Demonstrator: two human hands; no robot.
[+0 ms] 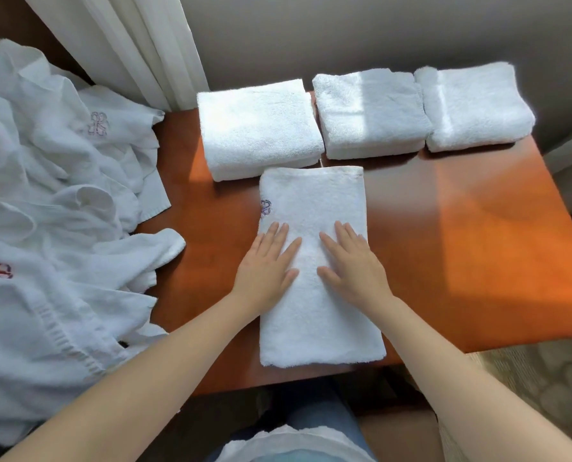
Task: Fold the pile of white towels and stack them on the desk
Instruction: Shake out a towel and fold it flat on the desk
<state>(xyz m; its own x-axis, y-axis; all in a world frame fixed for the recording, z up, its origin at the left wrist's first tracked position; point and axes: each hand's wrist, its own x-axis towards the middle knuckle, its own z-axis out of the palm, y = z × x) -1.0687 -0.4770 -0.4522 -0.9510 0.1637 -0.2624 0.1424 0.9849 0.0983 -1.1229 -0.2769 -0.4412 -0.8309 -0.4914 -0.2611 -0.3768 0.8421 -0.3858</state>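
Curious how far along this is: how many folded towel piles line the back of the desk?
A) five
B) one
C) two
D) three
D: a left pile, middle pile and right pile lie side by side at the back of the desk.

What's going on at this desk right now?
A person is folding towels. The left hand and right hand both lie flat, fingers straight, on a long half-folded towel in the middle of the desk. Along the far edge sit a left bundle, middle bundle and right bundle, already folded. An unfolded pile lies at the desk's left side.
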